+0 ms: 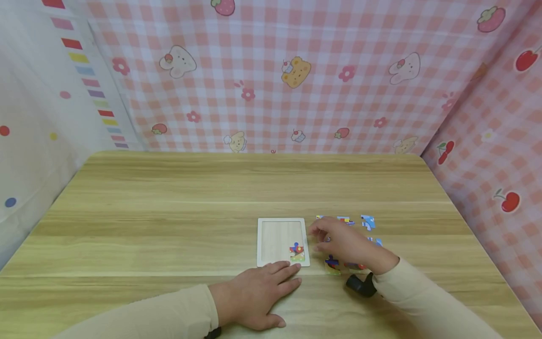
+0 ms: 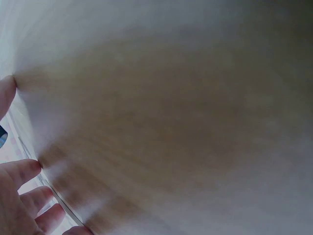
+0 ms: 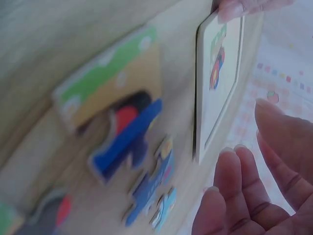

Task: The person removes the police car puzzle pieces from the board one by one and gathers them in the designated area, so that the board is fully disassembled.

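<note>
A square wooden puzzle tray (image 1: 275, 238) with a pale rim lies on the table. One coloured jigsaw piece (image 1: 298, 254) sits in its near right corner. My left hand (image 1: 258, 294) is spread with the palm down, fingertips at the tray's near edge. To the right of the tray, my right hand (image 1: 345, 242) hovers over loose puzzle pieces, fingers gently bent. In the right wrist view, nothing shows between the thumb (image 3: 286, 129) and the fingers. A green and tan piece (image 3: 139, 68) lies close by. Part of the loose pieces is hidden under the right hand.
More loose pieces lie around the right hand, including a blue one (image 1: 368, 222) beyond it. The wooden tabletop (image 1: 169, 197) meets a pink checked cloth (image 1: 271, 108) at the back. A black wrist mount (image 1: 362, 285) hangs beneath the right sleeve.
</note>
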A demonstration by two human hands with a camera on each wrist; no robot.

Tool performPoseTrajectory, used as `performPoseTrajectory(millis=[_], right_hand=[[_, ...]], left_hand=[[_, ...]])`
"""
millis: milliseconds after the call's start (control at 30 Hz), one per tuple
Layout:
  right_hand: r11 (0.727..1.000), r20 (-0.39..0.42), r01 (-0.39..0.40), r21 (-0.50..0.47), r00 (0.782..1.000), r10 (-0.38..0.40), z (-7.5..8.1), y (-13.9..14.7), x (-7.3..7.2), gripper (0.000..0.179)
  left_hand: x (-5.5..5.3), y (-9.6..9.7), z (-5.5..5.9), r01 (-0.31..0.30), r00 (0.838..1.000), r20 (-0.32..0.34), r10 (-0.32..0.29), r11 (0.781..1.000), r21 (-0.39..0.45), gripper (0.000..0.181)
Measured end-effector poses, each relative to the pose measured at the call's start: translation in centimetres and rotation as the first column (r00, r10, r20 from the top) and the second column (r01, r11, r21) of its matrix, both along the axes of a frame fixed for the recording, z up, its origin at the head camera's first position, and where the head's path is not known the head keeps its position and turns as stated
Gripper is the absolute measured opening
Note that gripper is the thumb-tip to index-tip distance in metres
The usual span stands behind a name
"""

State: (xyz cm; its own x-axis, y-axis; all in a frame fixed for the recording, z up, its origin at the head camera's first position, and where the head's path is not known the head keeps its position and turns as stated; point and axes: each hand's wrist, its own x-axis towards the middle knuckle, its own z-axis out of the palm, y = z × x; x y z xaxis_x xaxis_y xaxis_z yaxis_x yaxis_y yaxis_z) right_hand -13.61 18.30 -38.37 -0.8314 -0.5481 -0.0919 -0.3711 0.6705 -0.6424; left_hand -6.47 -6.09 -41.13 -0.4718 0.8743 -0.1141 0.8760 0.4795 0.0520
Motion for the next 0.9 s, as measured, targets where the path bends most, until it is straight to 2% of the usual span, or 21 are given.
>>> performPoseTrajectory(millis=[167, 400, 767, 900], right_hand=[[1.000, -0.001, -0.024, -0.007, 1.000, 0.023, -0.5, -0.9, -0.3, 0.024], [1.000, 0.038, 0.001, 0.014, 0.999, -0.002, -0.8, -2.1, -0.5, 0.022], [0.995, -0.014, 0.018, 0.095, 1.000, -0.017, -1.0, -3.2, -0.4, 0.019], [0.994, -0.011, 0.021, 0.110, 1.000, -0.020, -1.1, -3.6, -0.3, 0.018]], left_hand=[[0.0, 0.0, 0.0, 0.003, 1.000, -0.012, -0.003, 1.000, -0.001, 0.072], [-0.1, -0.1, 0.1, 0.007, 1.000, 0.005, -0.007, 1.000, -0.003, 0.072], [0.0, -0.1, 0.1, 0.017, 1.000, -0.013, -0.017, 1.000, 0.004, 0.072], [0.0, -0.2, 0.1, 0.014, 1.000, -0.014, -0.014, 1.000, 0.006, 0.072]])
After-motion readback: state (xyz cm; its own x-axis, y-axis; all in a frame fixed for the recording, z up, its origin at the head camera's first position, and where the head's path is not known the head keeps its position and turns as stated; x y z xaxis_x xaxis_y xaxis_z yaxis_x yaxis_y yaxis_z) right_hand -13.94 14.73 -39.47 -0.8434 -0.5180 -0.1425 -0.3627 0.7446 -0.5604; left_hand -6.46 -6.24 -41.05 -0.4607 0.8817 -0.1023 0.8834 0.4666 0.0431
